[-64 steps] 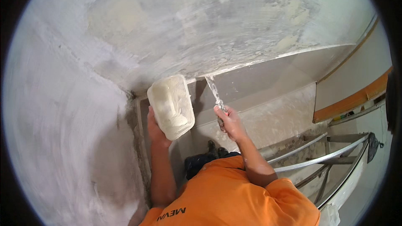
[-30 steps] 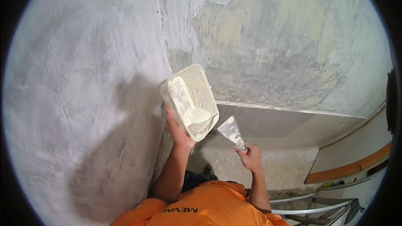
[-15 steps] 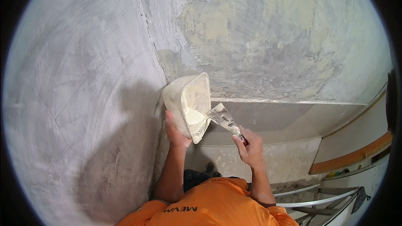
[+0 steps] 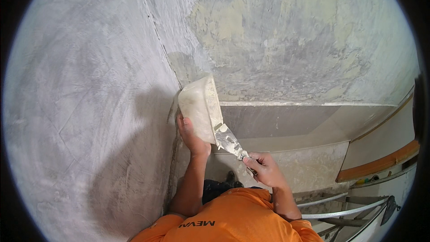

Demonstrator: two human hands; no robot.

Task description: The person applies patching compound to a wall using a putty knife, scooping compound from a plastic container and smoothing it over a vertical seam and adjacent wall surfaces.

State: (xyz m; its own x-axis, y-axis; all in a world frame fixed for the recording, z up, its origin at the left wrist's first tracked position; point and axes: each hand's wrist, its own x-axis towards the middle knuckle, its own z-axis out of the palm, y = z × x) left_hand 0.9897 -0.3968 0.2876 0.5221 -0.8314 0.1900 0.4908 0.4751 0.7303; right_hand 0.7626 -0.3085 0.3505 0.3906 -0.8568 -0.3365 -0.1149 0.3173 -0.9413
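My left hand grips a cream plastic tub from below and the left side, fingers wrapped round its outer wall. The tub is tilted so that its opening faces right, and its inside is mostly hidden. In my right hand is a putty knife, held by the handle. Its metal blade, smeared with pale filler, reaches up and left to the tub's lower right rim. Whether the blade touches the rim or lies just inside it, I cannot tell.
A grey plastered wall rises at the left, meeting a patchy filled wall ahead at a corner. A metal ladder stands at the lower right, near a curved wooden strip. My shoes show below.
The tub has turned further, hiding more of its inside. The putty knife has shifted down and left along its rim, and more filler shows on the blade.
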